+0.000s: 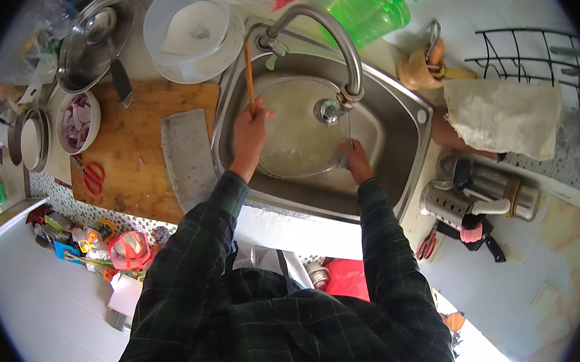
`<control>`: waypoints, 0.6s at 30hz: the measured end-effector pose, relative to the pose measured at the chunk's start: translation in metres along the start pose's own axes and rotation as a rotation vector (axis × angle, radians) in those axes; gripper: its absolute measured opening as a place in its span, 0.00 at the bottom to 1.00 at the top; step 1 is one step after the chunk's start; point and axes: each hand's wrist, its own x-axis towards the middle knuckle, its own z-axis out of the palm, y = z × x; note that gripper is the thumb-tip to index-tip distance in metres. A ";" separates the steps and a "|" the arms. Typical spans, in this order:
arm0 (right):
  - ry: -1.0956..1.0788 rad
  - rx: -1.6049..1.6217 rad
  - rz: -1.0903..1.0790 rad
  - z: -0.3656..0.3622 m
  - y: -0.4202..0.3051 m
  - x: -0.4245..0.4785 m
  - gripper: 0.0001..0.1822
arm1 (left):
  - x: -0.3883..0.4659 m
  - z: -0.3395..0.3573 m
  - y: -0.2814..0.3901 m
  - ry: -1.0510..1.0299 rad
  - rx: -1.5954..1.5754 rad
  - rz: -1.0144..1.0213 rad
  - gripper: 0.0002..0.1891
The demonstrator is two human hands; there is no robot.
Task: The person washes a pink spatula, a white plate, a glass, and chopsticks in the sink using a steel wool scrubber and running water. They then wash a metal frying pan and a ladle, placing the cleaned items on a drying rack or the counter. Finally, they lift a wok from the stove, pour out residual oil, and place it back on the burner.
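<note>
A large round basin of cloudy water (293, 124) sits in the stainless steel sink (404, 181). Over it arches the metal faucet (353, 51), its outlet above the basin's right part. My left hand (252, 132) is closed on a thin wooden stick (249, 76), perhaps a chopstick, at the basin's left edge. At the basin's lower right edge, my right hand (357, 159) has its fingers curled; water or something fine shows beside them, and whether it grips the rim is unclear.
Left of the sink lie a wooden cutting board (125, 128), a cleaver blade (189, 153) and red-handled scissors (94, 178). A bowl of sliced onion (78, 122) stands beyond. Behind are plastic tubs (195, 39) and a green soap bottle (371, 11). A perforated steel holder (444, 203) lies right.
</note>
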 end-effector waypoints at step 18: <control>0.078 -1.408 -0.681 -0.028 -0.146 -0.044 0.40 | 0.050 0.065 0.085 -0.057 0.120 0.152 0.11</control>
